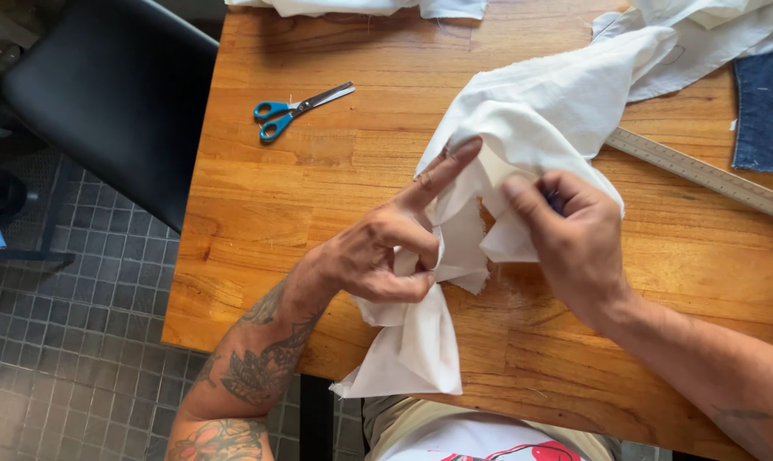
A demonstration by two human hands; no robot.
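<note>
White cloth bunched on wooden table, trailing off near edge. Left hand pinches a fold, index finger extended. Right hand closed on cloth edge. Blue-handled scissors well left; ruler right.

Left hand: we see it at the centre of the frame, index finger stretched up and right, the other fingers curled closed.
Left forearm: tattooed, rising from the lower left.
Right hand: right of centre, fingers pinched together, forearm entering from the lower right.
</note>
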